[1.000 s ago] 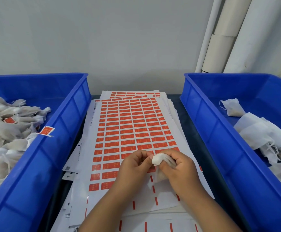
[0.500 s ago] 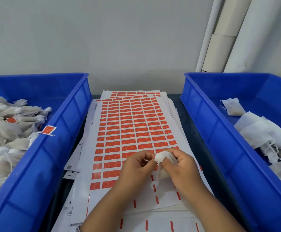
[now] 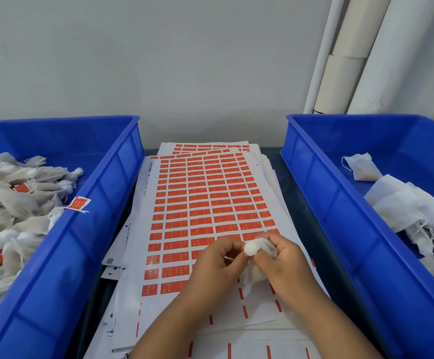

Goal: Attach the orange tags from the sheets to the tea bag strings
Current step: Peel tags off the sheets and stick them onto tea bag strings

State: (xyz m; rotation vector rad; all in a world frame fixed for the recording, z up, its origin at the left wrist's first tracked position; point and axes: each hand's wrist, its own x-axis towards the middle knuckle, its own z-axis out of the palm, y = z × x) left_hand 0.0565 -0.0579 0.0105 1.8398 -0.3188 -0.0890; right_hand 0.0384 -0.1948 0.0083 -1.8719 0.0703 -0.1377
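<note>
A stack of white sheets (image 3: 210,203) covered with rows of orange tags lies between two blue bins. Over the near part of the top sheet, my right hand (image 3: 285,265) grips a white tea bag (image 3: 253,247) by its gathered top, the bag's body hanging below my fingers. My left hand (image 3: 216,265) pinches the thin string right beside the bag's top. No tag is visible on this bag.
The blue bin on the left (image 3: 63,244) holds several tea bags with orange tags (image 3: 78,204). The blue bin on the right (image 3: 340,218) holds several white tea bags without tags (image 3: 402,206). White tubes (image 3: 345,60) lean against the wall behind it.
Both hands have lifted slightly and shifted a little right with the tea bag. My left fingers have drawn a short way apart from the bag's top, holding the string.
</note>
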